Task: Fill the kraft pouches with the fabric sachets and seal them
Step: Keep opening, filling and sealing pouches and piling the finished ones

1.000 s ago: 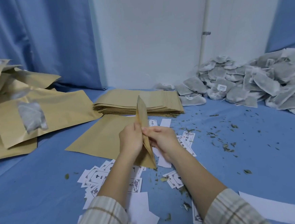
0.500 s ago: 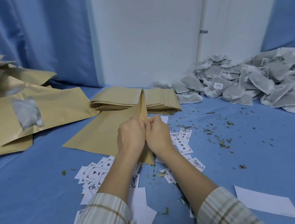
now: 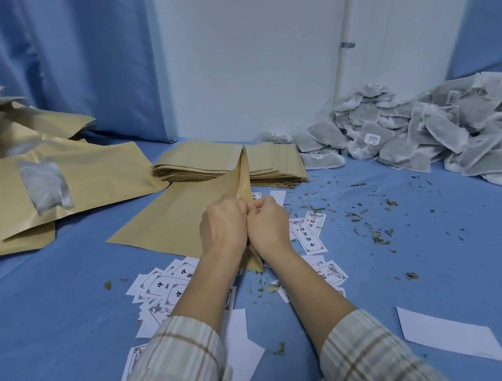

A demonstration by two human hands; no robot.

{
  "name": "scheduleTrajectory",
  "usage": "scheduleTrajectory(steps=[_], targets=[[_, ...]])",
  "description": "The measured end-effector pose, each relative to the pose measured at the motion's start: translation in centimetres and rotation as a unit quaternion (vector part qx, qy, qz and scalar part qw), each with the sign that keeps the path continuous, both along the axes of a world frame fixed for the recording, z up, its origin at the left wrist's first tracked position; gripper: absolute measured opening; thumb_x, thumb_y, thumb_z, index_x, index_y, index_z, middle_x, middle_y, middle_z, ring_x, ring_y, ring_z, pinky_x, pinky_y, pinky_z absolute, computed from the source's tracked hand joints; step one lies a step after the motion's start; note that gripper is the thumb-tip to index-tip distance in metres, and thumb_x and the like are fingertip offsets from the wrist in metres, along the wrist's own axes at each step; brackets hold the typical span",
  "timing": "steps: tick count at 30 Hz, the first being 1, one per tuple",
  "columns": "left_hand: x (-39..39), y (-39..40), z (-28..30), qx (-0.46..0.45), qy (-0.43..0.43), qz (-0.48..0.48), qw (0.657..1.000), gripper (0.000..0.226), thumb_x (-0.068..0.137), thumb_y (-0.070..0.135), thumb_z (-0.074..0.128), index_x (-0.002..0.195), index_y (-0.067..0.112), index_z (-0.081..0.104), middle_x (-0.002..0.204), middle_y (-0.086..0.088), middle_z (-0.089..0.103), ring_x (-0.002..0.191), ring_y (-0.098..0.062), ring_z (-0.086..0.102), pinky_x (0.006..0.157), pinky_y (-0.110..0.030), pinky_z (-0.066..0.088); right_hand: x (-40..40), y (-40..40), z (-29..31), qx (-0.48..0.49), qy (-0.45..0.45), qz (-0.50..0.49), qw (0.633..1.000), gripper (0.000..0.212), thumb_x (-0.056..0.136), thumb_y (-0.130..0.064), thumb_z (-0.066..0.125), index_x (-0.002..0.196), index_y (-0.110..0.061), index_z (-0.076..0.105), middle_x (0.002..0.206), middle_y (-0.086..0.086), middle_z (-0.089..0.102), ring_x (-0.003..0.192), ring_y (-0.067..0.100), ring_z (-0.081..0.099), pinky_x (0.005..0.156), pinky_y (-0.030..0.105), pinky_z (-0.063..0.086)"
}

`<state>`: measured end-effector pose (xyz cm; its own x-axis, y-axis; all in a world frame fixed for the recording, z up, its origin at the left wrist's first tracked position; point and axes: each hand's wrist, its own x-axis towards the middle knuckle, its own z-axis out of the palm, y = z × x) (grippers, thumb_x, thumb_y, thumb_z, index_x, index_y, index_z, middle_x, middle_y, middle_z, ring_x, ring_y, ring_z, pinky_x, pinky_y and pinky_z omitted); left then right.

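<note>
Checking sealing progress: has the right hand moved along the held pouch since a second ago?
Yes. The right hand slid toward the left hand, farther from the printed label.

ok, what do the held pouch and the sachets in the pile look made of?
Held pouch: looks like matte tan kraft paper, stiff enough to stand on edge; any lining can't be seen. Sachets: seemingly thin grey-white non-woven or mesh fabric, soft and wrinkled, dark filling showing faintly through.

A tan kraft pouch (image 3: 243, 182) stands on edge, seen nearly edge-on, so its mouth is hard to judge. Flat empty pouches (image 3: 208, 160) sit stacked behind it; grey fabric sachets (image 3: 419, 135) lie heaped far right.
</note>
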<state>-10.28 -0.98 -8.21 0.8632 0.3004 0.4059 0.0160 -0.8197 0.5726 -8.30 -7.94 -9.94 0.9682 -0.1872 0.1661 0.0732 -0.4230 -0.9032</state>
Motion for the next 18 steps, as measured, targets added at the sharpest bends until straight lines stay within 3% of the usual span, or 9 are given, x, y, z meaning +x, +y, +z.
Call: scheduleTrajectory(steps=[3,5,8,11,13,15,18], targets=[[-0.4,-0.4,0.1,-0.011,-0.061,0.040,0.997,0.026,0.096,0.010,0.037,0.089,-0.007,0.056,0.087,-0.028,0.063,0.082,-0.042,0.059,0.061,-0.036,0.030,0.5,-1.8,0.3,0.051,0.033,-0.080,0.995,0.017,0.090,-0.009,0.043,0.104,-0.001,0.050,0.097,0.012,0.060,0.088,0.026,0.058,0.062,0.028,0.039],[-0.5,-0.5,0.3,-0.027,-0.066,0.038,0.997,0.029,0.098,0.013,0.035,0.090,-0.007,0.054,0.086,-0.028,0.062,0.082,-0.041,0.058,0.061,-0.036,0.029,0.6,-2.1,0.1,0.032,-0.016,-0.042,0.999,0.009,0.095,-0.016,0.043,0.098,-0.008,0.047,0.091,0.007,0.059,0.087,0.024,0.057,0.061,0.027,0.036],[-0.5,-0.6,0.4,-0.042,-0.061,0.030,0.997,0.030,0.098,0.016,0.037,0.089,-0.005,0.056,0.087,-0.027,0.062,0.081,-0.039,0.055,0.065,-0.038,0.035,0.3,-1.7,-0.1,-0.046,-0.105,-0.011,0.993,0.006,0.094,-0.022,0.047,0.096,-0.020,0.042,0.069,-0.003,0.054,0.069,0.020,0.054,0.049,0.027,0.031],[-0.8,-0.6,0.7,0.020,-0.068,0.007,0.997,0.032,0.099,0.020,0.037,0.091,-0.002,0.059,0.089,-0.022,0.063,0.082,-0.037,0.056,0.069,-0.039,0.037,0.4,-2.0,-0.2,-0.189,-0.205,-0.023,0.960,0.009,0.087,-0.016,0.049,0.085,-0.025,0.050,0.083,-0.007,0.042,0.073,0.014,0.042,0.049,0.023,0.023],[-1.0,-0.9,0.9,0.068,-0.074,-0.013,0.995,0.034,0.100,0.022,0.036,0.092,0.000,0.060,0.089,-0.020,0.063,0.083,-0.036,0.057,0.069,-0.039,0.038,0.5,-2.2,0.1,-0.140,-0.189,0.010,0.972,0.011,0.082,-0.026,0.047,0.072,-0.029,0.046,0.081,-0.010,0.041,0.074,0.012,0.039,0.054,0.026,0.025],[-1.3,-1.3,1.1,0.096,-0.091,-0.035,0.991,0.032,0.100,0.023,0.037,0.089,0.002,0.058,0.087,-0.019,0.062,0.079,-0.036,0.056,0.068,-0.040,0.038,0.5,-2.1,0.0,-0.154,-0.176,0.074,0.969,0.020,0.082,-0.038,0.038,0.065,-0.030,0.042,0.077,-0.010,0.045,0.071,0.010,0.044,0.058,0.028,0.029],[-1.7,-1.4,1.4,0.088,-0.137,-0.086,0.983,0.027,0.099,0.021,0.042,0.079,0.005,0.051,0.078,-0.017,0.057,0.068,-0.033,0.047,0.065,-0.043,0.039,0.4,-2.3,0.3,-0.203,-0.116,0.167,0.958,0.027,0.090,-0.021,0.041,0.065,-0.030,0.041,0.069,-0.009,0.049,0.066,0.011,0.049,0.053,0.023,0.033]])
